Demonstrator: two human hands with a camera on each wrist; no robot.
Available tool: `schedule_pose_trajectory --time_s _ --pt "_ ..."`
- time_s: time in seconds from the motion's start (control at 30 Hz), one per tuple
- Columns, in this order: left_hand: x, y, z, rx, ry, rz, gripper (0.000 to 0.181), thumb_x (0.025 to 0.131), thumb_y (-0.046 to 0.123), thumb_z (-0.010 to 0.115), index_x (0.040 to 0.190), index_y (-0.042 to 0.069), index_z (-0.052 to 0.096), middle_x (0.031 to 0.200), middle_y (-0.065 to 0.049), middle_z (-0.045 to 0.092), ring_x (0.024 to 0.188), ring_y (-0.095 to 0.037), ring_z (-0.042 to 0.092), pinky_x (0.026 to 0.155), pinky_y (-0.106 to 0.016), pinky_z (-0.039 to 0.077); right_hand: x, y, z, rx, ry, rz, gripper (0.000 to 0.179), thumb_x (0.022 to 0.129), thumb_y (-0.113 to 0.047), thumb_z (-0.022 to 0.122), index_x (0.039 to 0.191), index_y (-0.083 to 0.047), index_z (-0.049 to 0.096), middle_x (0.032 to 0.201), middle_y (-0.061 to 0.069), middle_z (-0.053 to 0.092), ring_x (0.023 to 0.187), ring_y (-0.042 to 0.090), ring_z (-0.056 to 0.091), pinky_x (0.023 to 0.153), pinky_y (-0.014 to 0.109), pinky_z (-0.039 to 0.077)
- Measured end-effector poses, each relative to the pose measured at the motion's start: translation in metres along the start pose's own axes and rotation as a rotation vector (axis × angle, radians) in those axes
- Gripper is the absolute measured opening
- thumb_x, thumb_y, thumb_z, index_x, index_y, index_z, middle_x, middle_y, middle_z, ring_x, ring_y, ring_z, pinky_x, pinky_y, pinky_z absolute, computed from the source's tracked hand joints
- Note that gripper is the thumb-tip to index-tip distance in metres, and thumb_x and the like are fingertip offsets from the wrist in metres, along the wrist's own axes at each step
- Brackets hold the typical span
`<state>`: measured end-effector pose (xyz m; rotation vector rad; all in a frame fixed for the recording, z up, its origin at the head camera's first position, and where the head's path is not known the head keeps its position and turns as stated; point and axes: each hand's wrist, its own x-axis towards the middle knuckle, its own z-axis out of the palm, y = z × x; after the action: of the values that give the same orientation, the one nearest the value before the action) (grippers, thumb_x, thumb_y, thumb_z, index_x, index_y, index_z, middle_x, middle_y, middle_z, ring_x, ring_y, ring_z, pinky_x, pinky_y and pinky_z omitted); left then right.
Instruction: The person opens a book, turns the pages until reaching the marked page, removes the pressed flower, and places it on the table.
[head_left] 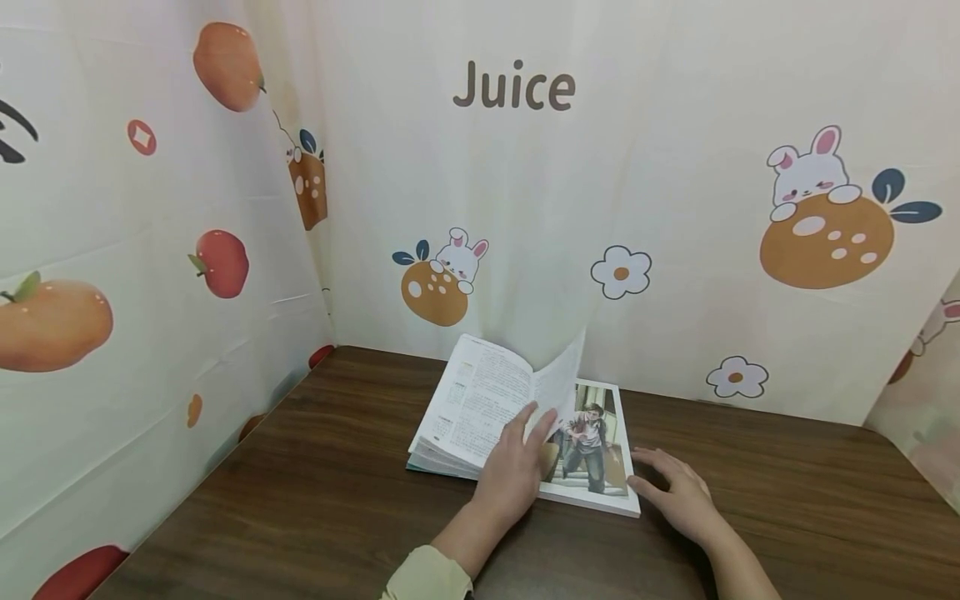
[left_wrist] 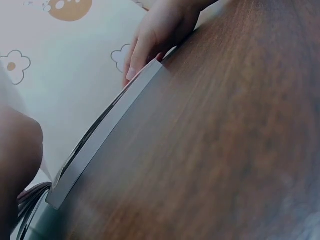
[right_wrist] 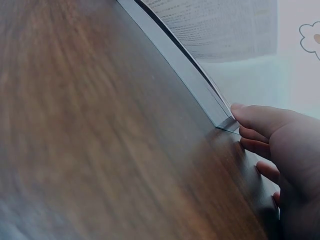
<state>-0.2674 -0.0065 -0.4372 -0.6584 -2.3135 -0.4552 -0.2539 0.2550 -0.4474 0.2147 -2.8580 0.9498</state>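
Note:
An open book (head_left: 472, 400) lies on the brown table, with printed text on its left side and a colour illustration (head_left: 588, 454) of a person on the right. One page (head_left: 561, 371) stands raised between the two sides. My left hand (head_left: 512, 467) is over the book's middle, its extended fingers against the lower part of that raised page. At the right edge of the book is my right hand (head_left: 678, 496), fingers loosely bent. In the right wrist view its thumb (right_wrist: 250, 115) lies at the book's near corner, with the other fingers beside the edge.
The dark wood-grain table (head_left: 300, 508) extends to both sides of the book. Behind it hangs a pale curtain (head_left: 540, 183) printed with rabbits, oranges, flowers and the word Juice. Another printed sheet (head_left: 150, 200) with fruit borders the table on the left.

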Motion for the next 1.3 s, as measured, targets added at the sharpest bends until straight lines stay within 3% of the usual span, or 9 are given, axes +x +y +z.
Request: schedule_pose_trajectory --time_s 0.1,0.23,0.4,0.53,0.73,0.9,1.1,1.2,1.3 --pt "-0.001 -0.002 0.000 -0.001 0.072 -0.021 0.081 0.077 -0.001 0.060 0.144 0.023 0.019 0.146 -0.012 0.024 0.123 -0.028 0.040 0.077 -0.037 0.050 0.000 0.000 0.000 -0.007 0.003 0.000 0.057 0.087 -0.049 0.057 0.127 -0.009 0.054 0.135 0.021 0.045 0.129 0.045 0.028 0.092 0.070 0.014" --pt "-0.001 -0.005 -0.001 0.066 0.140 -0.022 0.093 0.068 -0.006 0.062 0.144 0.022 0.015 0.151 -0.015 0.010 0.135 -0.031 0.021 0.096 -0.048 0.038 0.000 -0.001 0.000 -0.007 0.005 -0.002 0.057 0.087 -0.049 0.058 0.127 -0.009 0.055 0.135 0.021 0.046 0.128 0.045 0.028 0.092 0.070 0.014" --pt "0.001 -0.009 -0.003 0.208 0.137 -0.051 0.105 0.061 -0.001 0.071 0.146 0.021 0.013 0.151 -0.018 0.001 0.139 -0.033 0.005 0.105 -0.051 0.022 0.000 -0.001 0.000 -0.001 0.007 -0.005 0.057 0.087 -0.048 0.058 0.127 -0.008 0.054 0.135 0.021 0.045 0.129 0.045 0.027 0.092 0.070 0.014" --pt "0.001 -0.012 -0.003 0.257 0.101 -0.089 0.109 0.059 0.000 0.073 0.147 0.023 0.013 0.151 -0.017 -0.002 0.139 -0.034 0.001 0.107 -0.052 0.013 0.000 -0.002 -0.001 0.003 0.003 -0.003 0.058 0.087 -0.048 0.057 0.128 -0.008 0.053 0.136 0.022 0.044 0.129 0.046 0.026 0.092 0.070 0.013" --pt "0.001 -0.013 -0.005 0.279 -0.028 -0.110 0.107 0.060 -0.001 0.075 0.148 0.025 0.020 0.153 -0.014 -0.010 0.139 -0.034 -0.007 0.107 -0.056 0.006 -0.001 -0.002 -0.001 0.006 0.007 -0.006 0.057 0.087 -0.047 0.058 0.127 -0.008 0.054 0.136 0.022 0.044 0.128 0.046 0.026 0.091 0.070 0.013" --pt "0.002 -0.012 -0.006 0.288 -0.145 -0.092 0.094 0.070 0.002 0.074 0.147 0.025 0.026 0.154 -0.010 -0.008 0.139 -0.031 -0.010 0.108 -0.054 0.009 -0.001 -0.003 -0.001 -0.006 0.011 -0.006 0.057 0.086 -0.047 0.058 0.127 -0.008 0.054 0.135 0.021 0.045 0.128 0.045 0.027 0.092 0.070 0.014" --pt "0.002 -0.014 -0.003 0.087 -0.343 0.019 0.066 0.085 -0.002 0.055 0.144 0.018 0.033 0.146 -0.004 0.035 0.135 -0.022 0.027 0.106 -0.039 0.028 0.000 -0.002 0.000 -0.006 0.003 0.000 0.057 0.086 -0.048 0.058 0.128 -0.008 0.054 0.135 0.022 0.044 0.128 0.046 0.027 0.092 0.070 0.014" --pt "0.001 -0.015 -0.004 0.002 -0.441 0.002 0.060 0.087 -0.006 0.050 0.141 0.018 0.040 0.139 -0.002 0.046 0.130 -0.020 0.038 0.104 -0.035 0.032 0.000 -0.002 0.000 -0.008 0.000 0.001 0.058 0.086 -0.048 0.058 0.128 -0.008 0.054 0.136 0.022 0.044 0.128 0.046 0.027 0.092 0.070 0.014" --pt "0.000 -0.015 -0.004 -0.019 -0.485 -0.025 0.050 0.091 -0.001 0.044 0.138 0.018 0.045 0.136 0.000 0.049 0.129 -0.018 0.039 0.106 -0.033 0.029 0.000 -0.002 0.000 -0.008 -0.008 0.009 0.059 0.086 -0.049 0.058 0.128 -0.008 0.053 0.136 0.022 0.044 0.128 0.046 0.026 0.092 0.070 0.013"
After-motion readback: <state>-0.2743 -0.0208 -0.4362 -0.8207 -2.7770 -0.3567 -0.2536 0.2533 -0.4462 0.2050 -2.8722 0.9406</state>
